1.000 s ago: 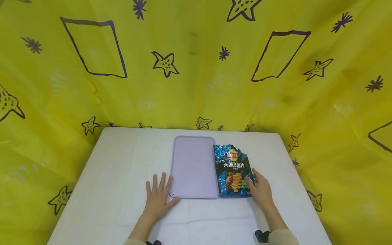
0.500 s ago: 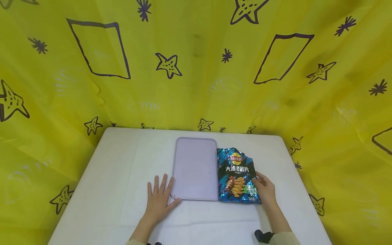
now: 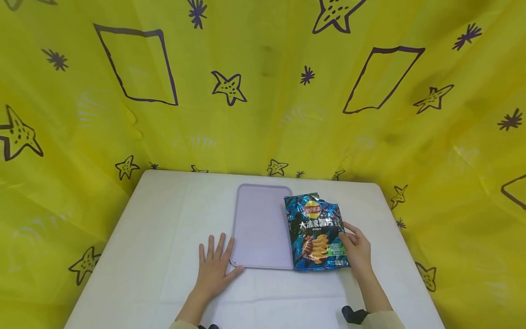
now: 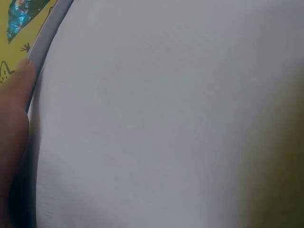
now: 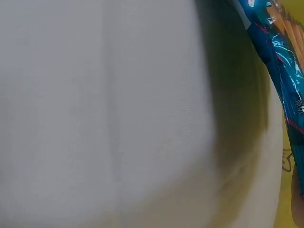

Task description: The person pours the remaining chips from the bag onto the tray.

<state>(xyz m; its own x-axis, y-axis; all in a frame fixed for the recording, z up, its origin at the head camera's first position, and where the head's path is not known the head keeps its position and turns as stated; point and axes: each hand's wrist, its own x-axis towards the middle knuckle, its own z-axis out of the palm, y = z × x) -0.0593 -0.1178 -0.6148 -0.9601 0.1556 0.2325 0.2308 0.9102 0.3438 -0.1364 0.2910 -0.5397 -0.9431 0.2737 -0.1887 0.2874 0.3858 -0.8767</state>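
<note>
A dark blue, shiny bag of potato chips (image 3: 314,228) stands out at the right of a pale purple tray (image 3: 263,228); its upper left corner overlaps the tray's right edge in the head view. The bag's top edge looks torn at the right. My right hand (image 3: 356,246) pinches the bag's right side, thumb in front and fingers behind, partly hidden. In the right wrist view the bag (image 5: 285,71) fills the upper right corner. My left hand (image 3: 215,269) lies flat with fingers spread, its fingertips and thumb right at the tray's lower left corner.
A white table (image 3: 172,219) bears the tray and bag. Behind and beside it hangs a yellow curtain (image 3: 263,128) with drawn starfish and outlines. Dark straps (image 3: 354,315) sit at the wrists by the light sleeves (image 3: 383,321).
The bag first shifts slightly right and toward me, then its top swings left, overlapping the tray's edge. My right hand moves along with it. The left hand keeps its place by the tray.
</note>
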